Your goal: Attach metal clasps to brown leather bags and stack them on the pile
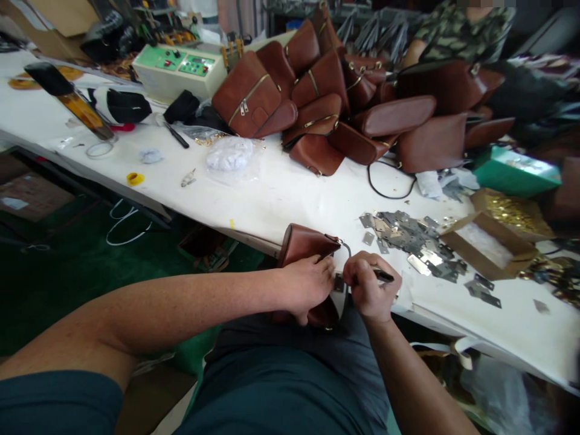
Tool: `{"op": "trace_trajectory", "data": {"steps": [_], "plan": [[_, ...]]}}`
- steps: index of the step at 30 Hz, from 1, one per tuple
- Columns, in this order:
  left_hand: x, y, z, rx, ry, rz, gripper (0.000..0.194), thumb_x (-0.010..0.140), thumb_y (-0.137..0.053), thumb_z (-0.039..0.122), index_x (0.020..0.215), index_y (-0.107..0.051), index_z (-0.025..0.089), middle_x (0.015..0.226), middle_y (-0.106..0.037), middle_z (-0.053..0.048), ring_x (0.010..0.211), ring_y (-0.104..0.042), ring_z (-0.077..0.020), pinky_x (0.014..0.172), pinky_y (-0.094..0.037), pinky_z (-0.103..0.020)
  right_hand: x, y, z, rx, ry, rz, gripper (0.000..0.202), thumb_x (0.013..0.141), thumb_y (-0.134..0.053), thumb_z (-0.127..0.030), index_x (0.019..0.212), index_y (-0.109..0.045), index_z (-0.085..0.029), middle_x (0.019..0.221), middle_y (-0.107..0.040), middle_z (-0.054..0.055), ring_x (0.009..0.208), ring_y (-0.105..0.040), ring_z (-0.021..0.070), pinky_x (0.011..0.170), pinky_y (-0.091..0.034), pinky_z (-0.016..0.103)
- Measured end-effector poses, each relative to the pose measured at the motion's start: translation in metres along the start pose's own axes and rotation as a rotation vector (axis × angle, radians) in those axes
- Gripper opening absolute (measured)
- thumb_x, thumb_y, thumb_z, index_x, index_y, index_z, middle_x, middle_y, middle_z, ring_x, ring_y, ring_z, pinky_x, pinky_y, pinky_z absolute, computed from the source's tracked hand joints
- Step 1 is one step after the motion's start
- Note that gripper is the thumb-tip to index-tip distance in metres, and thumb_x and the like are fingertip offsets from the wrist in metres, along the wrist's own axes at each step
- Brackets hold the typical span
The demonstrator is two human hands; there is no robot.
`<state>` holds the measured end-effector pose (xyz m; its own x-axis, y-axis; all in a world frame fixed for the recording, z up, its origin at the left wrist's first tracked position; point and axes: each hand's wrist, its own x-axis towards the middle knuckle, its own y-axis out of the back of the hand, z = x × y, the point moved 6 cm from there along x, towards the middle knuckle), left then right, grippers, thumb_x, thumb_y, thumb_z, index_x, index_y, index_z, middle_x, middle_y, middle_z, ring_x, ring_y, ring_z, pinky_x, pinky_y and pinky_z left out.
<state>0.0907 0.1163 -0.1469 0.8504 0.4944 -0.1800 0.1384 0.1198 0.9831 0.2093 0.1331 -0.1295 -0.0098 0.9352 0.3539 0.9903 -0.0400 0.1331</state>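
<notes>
Dark teal shirt [272,386] nearest. Brown leather handbag [301,240] over my lap, by the bench [290,193]. Left hand [309,286] lies flat on it; right hand [372,285] clenches a dark tool [384,275]. I should pin the handbag evenly, tool square.

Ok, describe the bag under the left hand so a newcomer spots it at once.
From the long white table, follow the near edge to the left hand. The brown bag lies beneath it, by the lap. Unlike the piled bags across the table, this one lies alone at the near side.
</notes>
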Motion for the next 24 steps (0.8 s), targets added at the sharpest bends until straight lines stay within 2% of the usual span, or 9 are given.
{"op": "trace_trajectory", "data": {"steps": [3,6,9,11,14,16,19,22,24], "plan": [[0.000,0.000,0.000,0.010,0.004,-0.019,0.122,0.053,-0.089,0.063,0.146,-0.048,-0.005,0.161,-0.038,-0.031,0.150,-0.035,-0.0415,0.123,-0.028,-0.046,0.002,0.004,0.000,0.161,0.067,0.111,0.033,0.095,-0.061,-0.044,0.070,-0.052,-0.024,0.063,-0.051,0.001,0.055,-0.049,0.0174,0.055,-0.041,0.034],[0.000,0.003,0.001,0.005,0.000,0.004,0.118,0.055,-0.089,0.060,0.146,-0.049,-0.004,0.158,-0.043,-0.029,0.148,-0.039,-0.0400,0.123,-0.028,-0.044,0.001,0.004,0.003,0.104,-0.006,0.079,0.036,0.095,-0.062,-0.044,0.067,-0.051,-0.024,0.061,-0.051,0.001,0.056,-0.048,0.0167,0.055,-0.040,0.032],[-0.001,0.005,0.003,0.031,-0.012,-0.009,0.118,0.056,-0.088,0.062,0.146,-0.049,-0.005,0.159,-0.041,-0.031,0.150,-0.037,-0.0409,0.124,-0.027,-0.045,-0.015,0.022,0.004,-0.007,-0.095,0.101,0.037,0.097,-0.061,-0.043,0.067,-0.054,-0.022,0.061,-0.053,0.001,0.057,-0.049,0.0160,0.058,-0.040,0.032],[-0.001,0.003,0.003,0.044,-0.015,-0.022,0.121,0.056,-0.087,0.065,0.147,-0.047,-0.006,0.161,-0.036,-0.032,0.151,-0.034,-0.0422,0.125,-0.027,-0.046,-0.039,0.041,0.012,-0.116,-0.218,0.178,0.038,0.095,-0.065,-0.047,0.068,-0.055,-0.022,0.061,-0.055,0.001,0.058,-0.050,0.0161,0.060,-0.041,0.031],[0.000,-0.002,0.004,0.031,-0.020,-0.036,0.125,0.056,-0.084,0.071,0.148,-0.047,-0.005,0.163,-0.033,-0.032,0.153,-0.032,-0.0425,0.126,-0.024,-0.047,-0.092,0.050,0.045,-0.155,-0.570,0.263,0.043,0.085,-0.073,-0.060,0.077,-0.062,-0.019,0.059,-0.056,0.000,0.055,-0.050,0.0162,0.054,-0.040,0.029],[0.000,-0.003,0.004,0.026,-0.020,-0.031,0.124,0.057,-0.082,0.074,0.147,-0.049,-0.004,0.163,-0.034,-0.031,0.153,-0.031,-0.0419,0.126,-0.022,-0.046,-0.122,0.035,0.069,-0.039,-0.758,0.210,0.052,0.078,-0.077,-0.066,0.091,-0.067,-0.017,0.061,-0.057,0.000,0.053,-0.049,0.0158,0.050,-0.039,0.028],[-0.001,0.007,0.006,0.000,-0.024,0.030,0.111,0.063,-0.078,0.077,0.140,-0.057,-0.001,0.156,-0.046,-0.028,0.148,-0.040,-0.0394,0.121,-0.029,-0.043,-0.134,0.017,0.084,0.146,-0.819,0.168,0.057,0.072,-0.082,-0.062,0.099,-0.068,-0.014,0.065,-0.057,-0.001,0.053,-0.046,0.0136,0.049,-0.037,0.026],[-0.007,0.030,0.006,-0.075,0.012,0.127,0.077,0.076,-0.069,0.079,0.114,-0.072,0.012,0.125,-0.071,-0.016,0.120,-0.062,-0.0325,0.103,-0.039,-0.043,-0.109,0.027,0.070,0.230,-0.742,0.047,0.047,0.071,-0.083,-0.054,0.090,-0.069,-0.014,0.071,-0.061,0.001,0.061,-0.050,0.0141,0.056,-0.041,0.026],[-0.012,0.047,0.004,-0.127,0.061,0.219,0.057,0.090,-0.060,0.072,0.097,-0.075,0.018,0.099,-0.077,-0.008,0.099,-0.067,-0.0260,0.093,-0.038,-0.042,-0.079,0.042,0.050,0.203,-0.664,-0.197,0.041,0.073,-0.082,-0.050,0.085,-0.069,-0.014,0.076,-0.063,0.002,0.066,-0.053,0.0149,0.061,-0.042,0.026]]}}
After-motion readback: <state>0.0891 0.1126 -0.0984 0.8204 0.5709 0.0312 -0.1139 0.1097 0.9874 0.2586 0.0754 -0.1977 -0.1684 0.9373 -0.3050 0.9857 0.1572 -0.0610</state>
